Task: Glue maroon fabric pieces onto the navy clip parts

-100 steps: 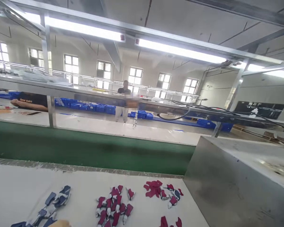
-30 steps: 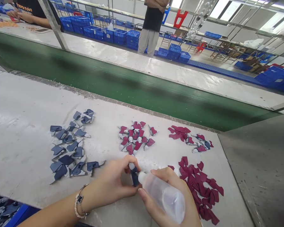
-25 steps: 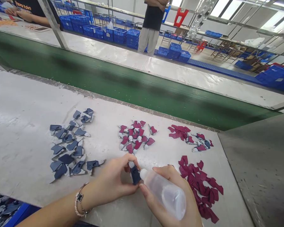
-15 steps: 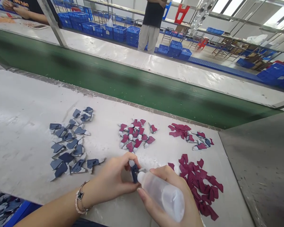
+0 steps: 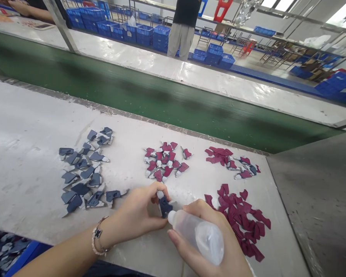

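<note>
While the fingers of the left hand (image 5: 138, 209) press together on a small dark navy plastic piece (image 5: 165, 207), the right hand (image 5: 207, 240) wraps its fingers around a clear plastic squeeze bottle (image 5: 200, 234), its narrow tip just beside that piece. A beaded bracelet (image 5: 97, 234) circles the left wrist. Both hands are above a scuffed white work table (image 5: 25, 127) that runs along the near side of a long green conveyor belt (image 5: 150, 92). Also on the belt's near side, loose groups lie on the table: navy-and-white plastic pieces (image 5: 80, 169), red-and-white pieces (image 5: 164, 161), a smaller mix of maroon and white pieces (image 5: 230, 161), and a spread of flat maroon cutouts (image 5: 239, 219). A blue crate holding dark pieces (image 5: 23, 252) sits at the table's near edge. Across the belt, a person in a black top and pale trousers (image 5: 183, 30) stands by stacked blue plastic crates (image 5: 150, 36) in a wide factory hall.
</note>
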Action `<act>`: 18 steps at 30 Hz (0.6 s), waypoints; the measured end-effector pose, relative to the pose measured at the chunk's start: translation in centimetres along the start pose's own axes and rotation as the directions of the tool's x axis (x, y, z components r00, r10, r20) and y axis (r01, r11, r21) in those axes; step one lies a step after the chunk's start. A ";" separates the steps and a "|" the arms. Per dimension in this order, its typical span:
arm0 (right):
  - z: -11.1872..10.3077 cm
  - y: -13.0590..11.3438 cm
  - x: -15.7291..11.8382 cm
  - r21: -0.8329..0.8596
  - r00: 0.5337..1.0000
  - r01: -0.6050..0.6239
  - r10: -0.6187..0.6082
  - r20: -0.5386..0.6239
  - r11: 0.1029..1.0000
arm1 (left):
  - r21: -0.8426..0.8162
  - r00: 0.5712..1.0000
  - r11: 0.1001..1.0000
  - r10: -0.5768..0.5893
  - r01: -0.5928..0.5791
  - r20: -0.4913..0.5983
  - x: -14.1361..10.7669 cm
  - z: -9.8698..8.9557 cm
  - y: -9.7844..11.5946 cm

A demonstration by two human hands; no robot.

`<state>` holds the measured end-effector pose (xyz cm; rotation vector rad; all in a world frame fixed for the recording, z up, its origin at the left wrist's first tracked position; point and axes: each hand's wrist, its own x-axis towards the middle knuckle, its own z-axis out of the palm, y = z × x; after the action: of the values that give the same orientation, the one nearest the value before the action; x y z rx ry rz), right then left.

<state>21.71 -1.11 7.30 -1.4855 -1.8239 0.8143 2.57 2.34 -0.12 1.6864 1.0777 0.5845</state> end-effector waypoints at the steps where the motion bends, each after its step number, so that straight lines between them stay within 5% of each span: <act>1: 0.0 0.0 0.0 0.001 1.000 -0.007 0.007 -0.003 1.000 | 0.001 1.000 1.000 -0.001 0.001 0.004 0.0 0.0 0.0; 18: -0.6 -0.1 -0.2 -0.074 0.991 -0.057 0.066 0.118 0.996 | 0.005 1.000 1.000 0.001 -0.001 0.001 0.2 -0.3 0.6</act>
<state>22.19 -1.26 7.72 -1.5744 -1.9212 0.8949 2.66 2.60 0.48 1.6920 1.0781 0.5819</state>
